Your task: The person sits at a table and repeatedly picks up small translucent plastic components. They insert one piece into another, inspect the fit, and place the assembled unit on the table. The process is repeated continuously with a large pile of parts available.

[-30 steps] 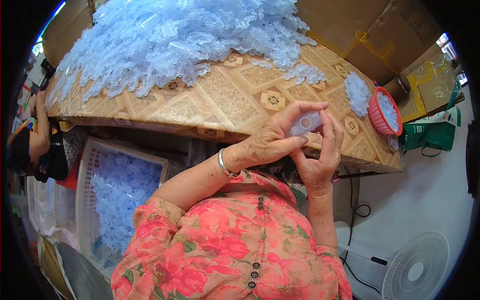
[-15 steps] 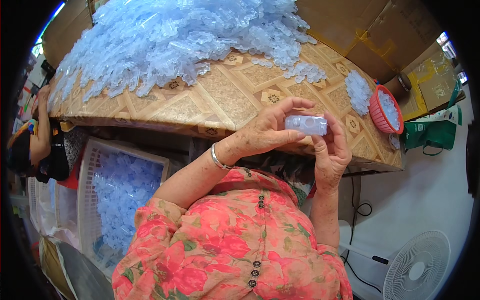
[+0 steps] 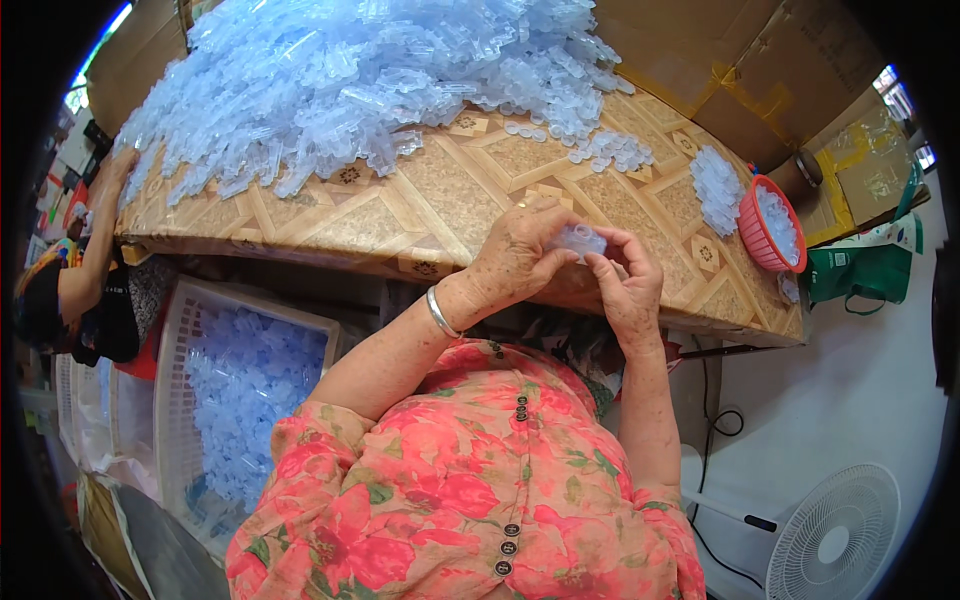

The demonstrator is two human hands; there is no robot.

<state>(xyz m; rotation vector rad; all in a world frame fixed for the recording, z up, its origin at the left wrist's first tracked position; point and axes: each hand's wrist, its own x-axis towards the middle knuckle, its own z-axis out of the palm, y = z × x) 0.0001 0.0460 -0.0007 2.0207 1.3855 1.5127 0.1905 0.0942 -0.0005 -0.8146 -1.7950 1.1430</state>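
Change since half a second ago: both hands lowered slightly toward the table edge, the clear piece now tucked deeper between the fingers, less of it exposed

Item 1: left hand (image 3: 515, 262), silver bangle (image 3: 440, 313) on the wrist, fingers curled closed around a small clear plastic piece (image 3: 580, 240), thumb and fingertips pinching it from the left

Item 2: right hand (image 3: 628, 285), fingers bent, fingertips closed on the same clear plastic piece from the right; both hands meet on it just above the near edge of the table

Item 3: table (image 3: 440, 205), patterned tan top, curved near edge

Item 4: large heap of pale blue plastic parts (image 3: 340, 80), covering the far half of the table, well apart from the hands

Item 5: smaller clusters of the same parts (image 3: 718, 185), on the table to the right, beside a red basket (image 3: 752, 232) holding more

Item 6: white crate (image 3: 170, 400), below the table to the left, filled with pale blue parts

Item 7: white fan (image 3: 835, 535), on the floor at lower right

Item 8: another person's arm (image 3: 95, 235), at the table's far left edge

Item 9: green bag (image 3: 865, 265), right of the table
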